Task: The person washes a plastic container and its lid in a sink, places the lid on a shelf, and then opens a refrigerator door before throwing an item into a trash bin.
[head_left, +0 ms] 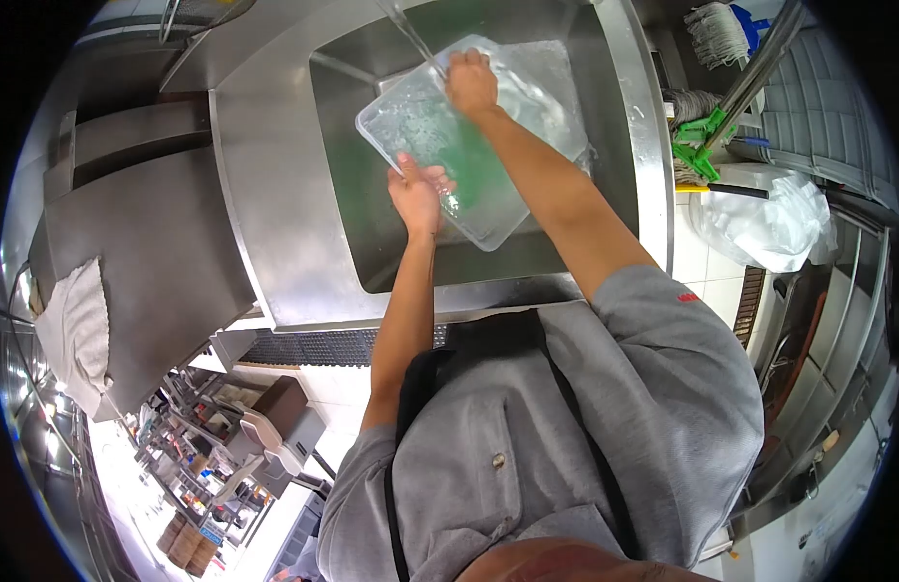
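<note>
A clear rectangular plastic lid (pixel 401 121) with rounded corners is tilted inside the steel sink (pixel 338 194), wet and with suds on its surface. My left hand (pixel 417 197) grips its near left edge, thumb and fingers around the rim. Farther up, my right hand (pixel 472 85) presses on the lid near its far edge with curled fingers; whatever is under them is hidden. A thin stream of water (pixel 415 41) falls onto the lid beside my right hand. Under and behind it lies another translucent plastic piece (pixel 556 63), its shape partly covered.
A steel counter (pixel 265 175) borders the sink on the left, with a grey cloth (pixel 76 325) on a surface beyond it. To the right stand mops with green clamps (pixel 700 141) and a clear plastic bag (pixel 765 218). A cluttered shelf (pixel 207 456) is at lower left.
</note>
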A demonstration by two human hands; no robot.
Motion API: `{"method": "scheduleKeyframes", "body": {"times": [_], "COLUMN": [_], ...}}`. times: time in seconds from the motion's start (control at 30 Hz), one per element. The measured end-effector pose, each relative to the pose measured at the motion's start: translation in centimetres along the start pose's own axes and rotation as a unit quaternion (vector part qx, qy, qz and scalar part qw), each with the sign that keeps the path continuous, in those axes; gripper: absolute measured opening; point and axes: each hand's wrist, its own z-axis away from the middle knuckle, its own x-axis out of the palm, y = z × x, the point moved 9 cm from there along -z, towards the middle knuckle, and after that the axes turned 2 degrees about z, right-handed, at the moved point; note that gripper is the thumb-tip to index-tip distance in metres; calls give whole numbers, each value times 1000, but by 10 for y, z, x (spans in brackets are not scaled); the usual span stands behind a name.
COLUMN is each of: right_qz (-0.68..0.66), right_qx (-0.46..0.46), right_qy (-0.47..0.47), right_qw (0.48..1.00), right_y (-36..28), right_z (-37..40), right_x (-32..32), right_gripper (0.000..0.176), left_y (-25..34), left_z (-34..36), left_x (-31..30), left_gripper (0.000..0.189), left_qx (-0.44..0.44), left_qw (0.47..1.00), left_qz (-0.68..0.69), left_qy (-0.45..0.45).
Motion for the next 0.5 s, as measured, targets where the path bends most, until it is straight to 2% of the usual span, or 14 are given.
{"method": "scheduleKeyframes", "body": {"times": [0.07, 0.1, 0.17, 0.27, 0.3, 0.33, 0.4, 0.43, 0.5], "right_qz": [25, 27, -96, -144, -111, -111, -36, -33, -147], "right_qx": [-146, -149, -280, -285, -233, -233, -133, -132, -293], "right_qy": [28, 28, 66, 31, 16, 17, 19, 22, 30], "right_qw": [989, 988, 953, 947, 966, 966, 990, 990, 944], "right_y": [-40, -51, -89, -76, -57, -54, -42, -43, -74], "right_z": [17, 28, 62, 62, 52, 55, 57, 57, 81], "right_x": [-10, -11, -19, -11, -2, 6, 7, 6, -11], "right_gripper": [22, 22, 22, 21, 22, 22, 25, 25, 29], "left_y": [3, 3, -3, -15, -17, -17, -13, -11, -17], "left_z": [-4, -8, -14, -11, -10, -10, -10, -11, -5], "left_x": [8, 10, 13, 6, 4, 5, 7, 6, 2], "left_gripper": [45, 45, 46, 50, 50, 50, 50, 50, 50], "left_qx": [10, 11, -9, -13, -14, -6, 0, -3, -16], "left_qw": [1000, 1000, 998, 995, 995, 994, 992, 988, 982], "left_qz": [1, 4, -66, -94, -97, -112, -126, -156, -188], "left_qy": [-4, -3, -15, -21, -22, -19, -19, -19, -18]}}
